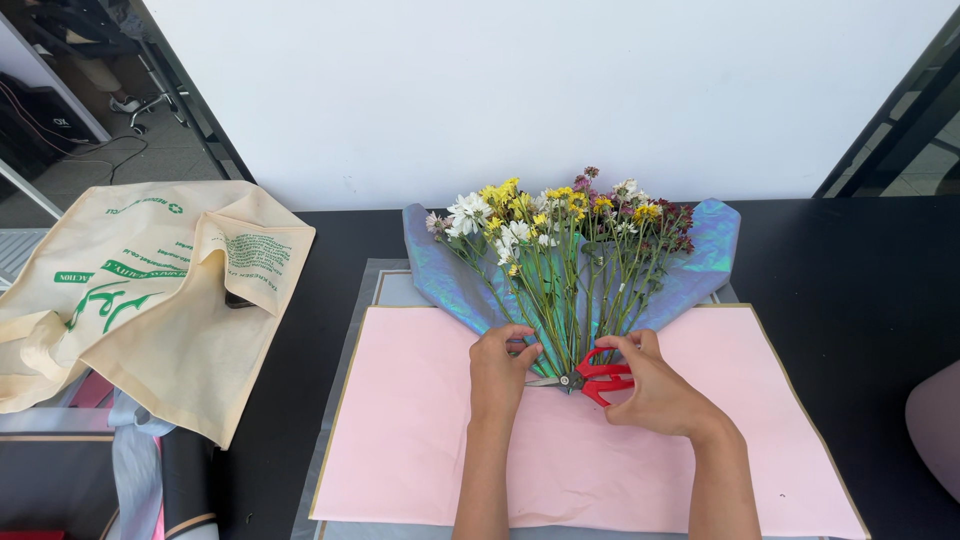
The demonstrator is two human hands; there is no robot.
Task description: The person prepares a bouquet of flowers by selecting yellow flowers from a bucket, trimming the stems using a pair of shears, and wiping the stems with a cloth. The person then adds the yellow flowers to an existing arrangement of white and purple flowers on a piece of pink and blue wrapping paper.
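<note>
A fan of white, yellow and dark red flowers [560, 215] with green stems [560, 300] lies on an iridescent blue wrapping sheet [445, 275]. Under that lies a pink paper sheet [400, 430] on the black table [860, 290]. My left hand [500, 370] presses down on the lower ends of the stems where they gather. My right hand [655, 385] grips red-handled scissors [600, 378], whose blades point left at the base of the stems, close to my left fingers.
A cream cloth bag with green print [150, 290] lies at the table's left side, over dark and pink items. A grey sheet [395, 285] shows beneath the pink paper. A white wall stands behind the table. A pale rounded object [935, 420] sits at the right edge.
</note>
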